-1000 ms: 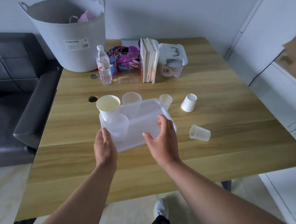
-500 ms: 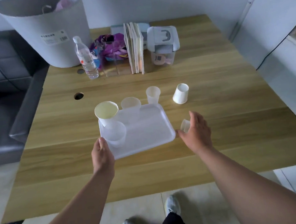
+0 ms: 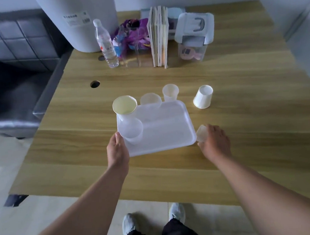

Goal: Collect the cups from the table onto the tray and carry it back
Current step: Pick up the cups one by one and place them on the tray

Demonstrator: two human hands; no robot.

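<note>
The wooden table [image 3: 243,129] bears the white tray [image 3: 166,135], steadied at its near-left corner by the left hand [image 3: 117,151] – presumably against sliding. A fallen clear cup [image 3: 201,135], just beside the tray, is grasped by the right hand [image 3: 215,142] – apparently for loading.

A translucent white rectangular plastic tray [image 3: 162,127] lies on the wooden table, carrying a white paper cup [image 3: 125,108] and two frosted clear plastic cups [image 3: 132,131], all upright. Beyond it stand another frosted cup [image 3: 170,92] and an inverted white paper cup [image 3: 203,99]; a tipped frosted cup [image 3: 201,135] lies beside its right edge.
</note>
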